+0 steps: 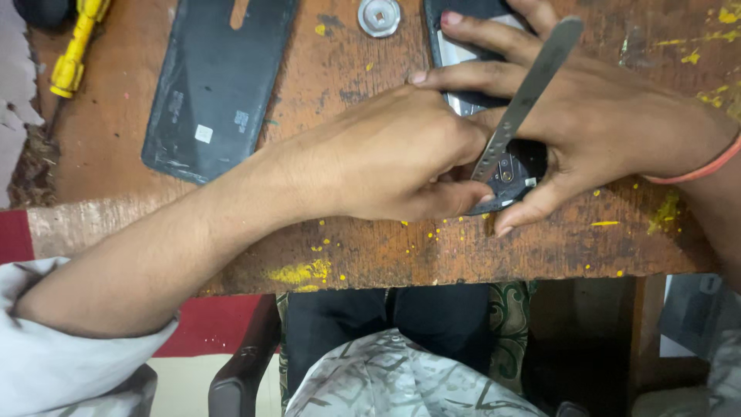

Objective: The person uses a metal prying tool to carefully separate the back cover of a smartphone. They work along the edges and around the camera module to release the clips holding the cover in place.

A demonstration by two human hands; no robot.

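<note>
Fingers [463,197] of the left hand [386,154] pinch metal tweezers [525,93] at the phone [513,166] pinned flat under the right hand [587,116]; a slip could gouge its camera.

Count: two hands, left [386,158] and right [594,108], one phone [509,166] under them, one metal tweezers [529,93] between them, one back cover [216,85], one yellow screwdriver [76,50] and one metal washer [379,15] beyond the left.

head cam | looks steeply down | close over worn table [370,255] edge
</note>
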